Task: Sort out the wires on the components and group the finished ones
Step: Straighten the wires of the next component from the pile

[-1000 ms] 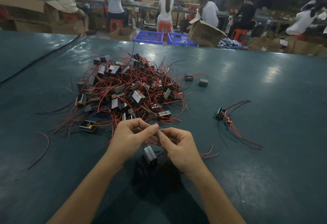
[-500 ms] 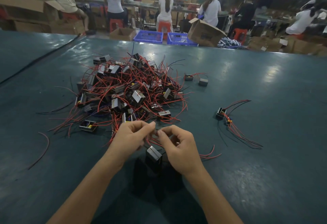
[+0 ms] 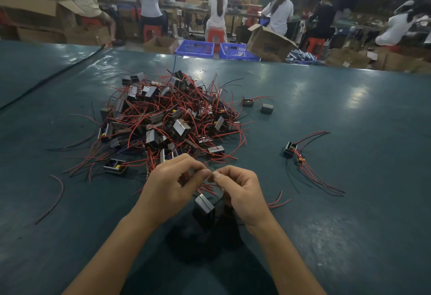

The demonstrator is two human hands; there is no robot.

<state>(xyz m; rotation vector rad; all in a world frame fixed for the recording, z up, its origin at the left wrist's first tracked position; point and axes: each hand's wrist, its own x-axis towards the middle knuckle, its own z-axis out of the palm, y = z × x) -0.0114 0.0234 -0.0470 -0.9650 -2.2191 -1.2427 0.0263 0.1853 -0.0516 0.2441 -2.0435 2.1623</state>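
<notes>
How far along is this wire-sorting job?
Barely started, it seems. Done: a small group lies apart on the right, leads running together. In hand: the left hand and right hand pinch the wires of one component. Left: the big tangled pile.

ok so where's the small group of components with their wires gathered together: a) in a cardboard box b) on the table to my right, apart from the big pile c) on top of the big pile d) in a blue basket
b: the small group lies on the table out to the right of the right hand, well apart from the big pile.
</notes>
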